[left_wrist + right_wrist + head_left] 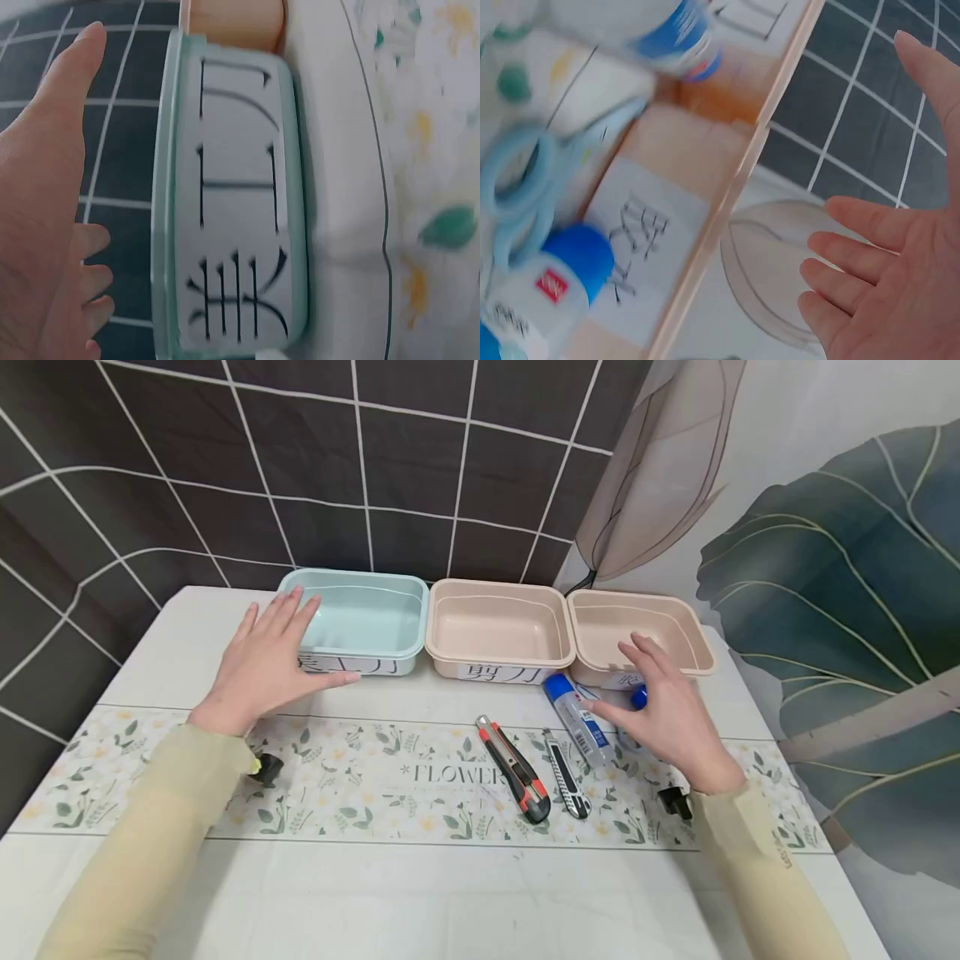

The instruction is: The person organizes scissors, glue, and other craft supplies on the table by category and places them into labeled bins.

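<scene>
My left hand [262, 660] is spread above the left side of a light-blue plastic bin [367, 618], fingers straight, holding nothing. In the left wrist view, the bin's handwritten white label [238, 195] shows large. On the right, my right hand [671, 718] hovers before a beige bin [690, 639] with nothing in its fingers. Beside its thumb lies a clear glue bottle [581, 722] with a blue cap; a second glue bottle [544, 292] is mostly hidden by the hand in the head view. Light-blue scissors [544, 176] lie between the bottles.
A middle beige bin [501, 631] stands between the outer two. A red-and-black utility knife [515, 770] and a slimmer silver-and-black one [567, 777] lie on the flower-printed strip [360, 777] of the white table. A dark gridded cloth [412, 460] hangs behind.
</scene>
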Action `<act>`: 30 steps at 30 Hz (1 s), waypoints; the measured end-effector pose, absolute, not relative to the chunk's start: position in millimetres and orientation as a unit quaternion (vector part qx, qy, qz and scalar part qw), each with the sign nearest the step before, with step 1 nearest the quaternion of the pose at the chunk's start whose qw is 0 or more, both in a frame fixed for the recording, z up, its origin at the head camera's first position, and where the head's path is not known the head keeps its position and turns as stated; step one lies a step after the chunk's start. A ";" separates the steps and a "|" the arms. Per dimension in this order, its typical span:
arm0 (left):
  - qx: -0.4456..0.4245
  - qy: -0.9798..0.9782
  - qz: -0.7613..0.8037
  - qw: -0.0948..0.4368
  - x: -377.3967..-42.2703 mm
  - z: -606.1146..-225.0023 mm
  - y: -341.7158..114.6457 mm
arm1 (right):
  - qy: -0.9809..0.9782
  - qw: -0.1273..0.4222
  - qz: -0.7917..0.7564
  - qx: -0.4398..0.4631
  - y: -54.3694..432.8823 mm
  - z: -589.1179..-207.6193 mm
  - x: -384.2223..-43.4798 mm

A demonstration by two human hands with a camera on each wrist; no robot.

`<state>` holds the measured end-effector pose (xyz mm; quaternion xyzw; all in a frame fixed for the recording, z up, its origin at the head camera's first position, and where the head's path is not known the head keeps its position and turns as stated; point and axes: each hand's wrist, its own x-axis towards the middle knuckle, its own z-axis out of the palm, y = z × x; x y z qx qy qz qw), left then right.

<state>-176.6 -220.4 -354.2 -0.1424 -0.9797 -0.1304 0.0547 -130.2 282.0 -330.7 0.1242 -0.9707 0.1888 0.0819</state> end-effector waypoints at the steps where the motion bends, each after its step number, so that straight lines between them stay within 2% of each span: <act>1: -0.140 -0.980 -0.132 0.055 -178.6 -354.7 -223.5 | -0.968 0.084 0.198 0.125 280.2 -330.4 -129.5; 10: -0.117 -0.982 -0.143 0.029 -200.5 -364.5 -252.9 | -0.954 0.098 0.236 0.158 261.7 -331.7 -119.9; 15: -0.114 -0.984 -0.137 0.011 -208.9 -367.4 -262.5 | -0.948 0.087 0.240 0.187 247.9 -338.6 -110.7; 30: -0.108 -0.986 -0.127 0.004 -213.1 -371.4 -265.7 | -0.933 -0.004 0.291 0.211 213.8 -358.5 -84.1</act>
